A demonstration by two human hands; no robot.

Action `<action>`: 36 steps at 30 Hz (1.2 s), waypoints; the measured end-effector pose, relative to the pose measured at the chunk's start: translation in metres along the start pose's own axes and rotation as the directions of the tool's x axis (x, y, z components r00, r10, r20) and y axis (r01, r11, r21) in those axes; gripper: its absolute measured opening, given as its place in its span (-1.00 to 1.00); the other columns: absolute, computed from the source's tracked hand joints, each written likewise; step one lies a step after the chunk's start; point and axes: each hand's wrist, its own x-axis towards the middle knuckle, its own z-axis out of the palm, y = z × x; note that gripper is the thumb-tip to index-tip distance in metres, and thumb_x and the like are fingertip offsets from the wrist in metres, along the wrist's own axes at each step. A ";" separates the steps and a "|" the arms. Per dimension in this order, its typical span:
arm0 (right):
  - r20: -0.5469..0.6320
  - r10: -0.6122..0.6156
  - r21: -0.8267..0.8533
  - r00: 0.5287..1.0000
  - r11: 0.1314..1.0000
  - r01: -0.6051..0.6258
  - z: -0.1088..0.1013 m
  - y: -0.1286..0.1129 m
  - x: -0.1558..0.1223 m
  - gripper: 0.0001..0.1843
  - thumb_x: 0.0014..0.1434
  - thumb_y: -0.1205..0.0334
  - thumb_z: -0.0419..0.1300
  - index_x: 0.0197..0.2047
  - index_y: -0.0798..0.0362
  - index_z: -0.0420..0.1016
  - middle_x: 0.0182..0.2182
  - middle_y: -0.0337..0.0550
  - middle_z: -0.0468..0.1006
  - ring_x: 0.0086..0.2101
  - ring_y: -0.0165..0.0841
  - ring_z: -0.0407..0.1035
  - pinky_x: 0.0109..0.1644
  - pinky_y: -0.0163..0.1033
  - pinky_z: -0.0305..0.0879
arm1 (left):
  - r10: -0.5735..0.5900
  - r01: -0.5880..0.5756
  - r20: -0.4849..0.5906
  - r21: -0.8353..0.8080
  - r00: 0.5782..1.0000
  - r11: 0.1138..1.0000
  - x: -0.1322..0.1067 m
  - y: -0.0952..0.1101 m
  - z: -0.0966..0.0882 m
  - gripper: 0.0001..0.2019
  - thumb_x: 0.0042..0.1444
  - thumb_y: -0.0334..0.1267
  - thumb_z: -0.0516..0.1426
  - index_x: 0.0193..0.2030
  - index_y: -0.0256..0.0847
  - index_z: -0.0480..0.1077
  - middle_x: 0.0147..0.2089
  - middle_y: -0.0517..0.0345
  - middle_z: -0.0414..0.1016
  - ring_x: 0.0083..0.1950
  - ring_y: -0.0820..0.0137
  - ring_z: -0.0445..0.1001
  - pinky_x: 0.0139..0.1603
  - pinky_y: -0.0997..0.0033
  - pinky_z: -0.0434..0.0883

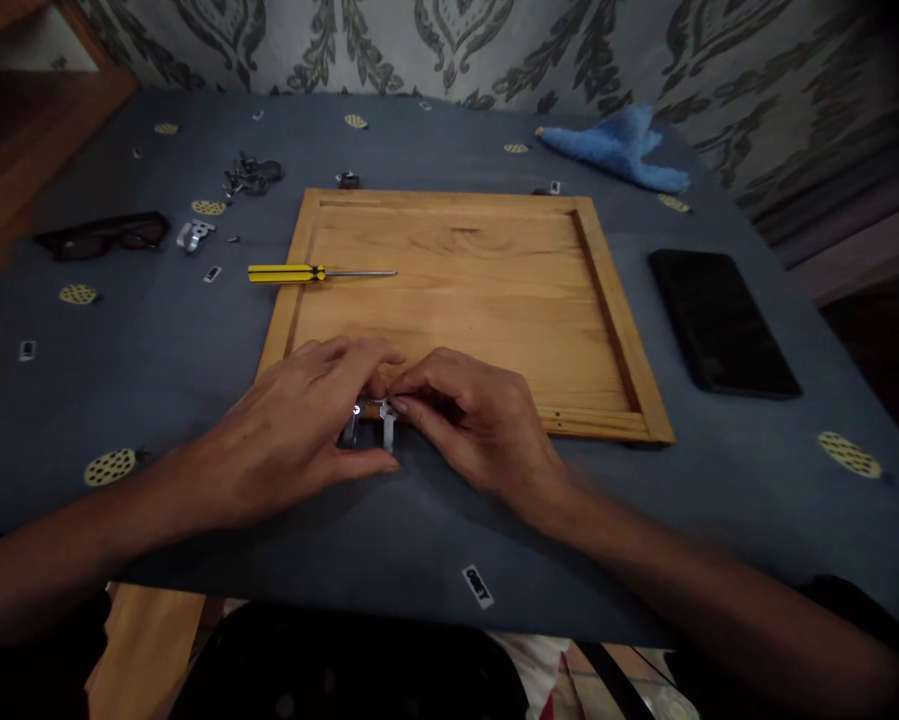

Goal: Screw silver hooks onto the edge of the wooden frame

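Observation:
A small silver metal fitting [387,428], shaped like a hinge, sits against the near edge of a framed wooden panel [449,310]. My left hand [299,425] reaches round it from the left, thumb below and fingers above. The fingertips of my right hand [479,420] are pinched together at the fitting's right side; whatever lies between them is too small or hidden. Two small dark holes show in the frame just right of that hand. A yellow-and-black screwdriver [288,273] rests across the panel's left frame, its shaft pointing right.
On the blue patterned tablecloth [194,390], left, lie dark glasses [108,237], another silver fitting [195,235], a small screw-like piece [233,239] and dark metal parts [252,174]. A blue cloth [618,150] is back right, above a black phone-like slab [723,322]. A patterned wall closes the back.

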 end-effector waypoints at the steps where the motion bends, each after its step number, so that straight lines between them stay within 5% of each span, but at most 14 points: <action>1: 0.002 -0.004 -0.011 1.000 1.000 0.004 0.000 0.000 0.000 -0.91 0.27 0.41 0.20 -0.21 0.09 0.53 -0.32 -0.19 0.59 -0.30 -0.38 0.46 -0.23 -0.27 0.31 | -0.001 0.001 0.003 0.000 1.000 1.000 0.000 0.000 0.000 -0.43 0.04 -0.08 0.31 0.15 -0.08 0.22 0.02 0.06 0.51 0.07 0.13 0.50 0.05 0.10 0.48; 36: 0.004 -0.045 -0.075 0.999 0.996 0.045 0.001 -0.001 -0.001 -0.89 0.31 0.39 0.17 -0.25 0.05 0.51 -0.33 -0.17 0.58 -0.30 -0.36 0.46 -0.23 -0.26 0.31 | 0.003 -0.003 0.015 -0.002 1.000 1.000 0.000 0.001 -0.001 -0.44 0.03 -0.10 0.33 0.12 -0.10 0.22 -0.01 0.08 0.50 0.03 0.18 0.50 -0.01 0.14 0.48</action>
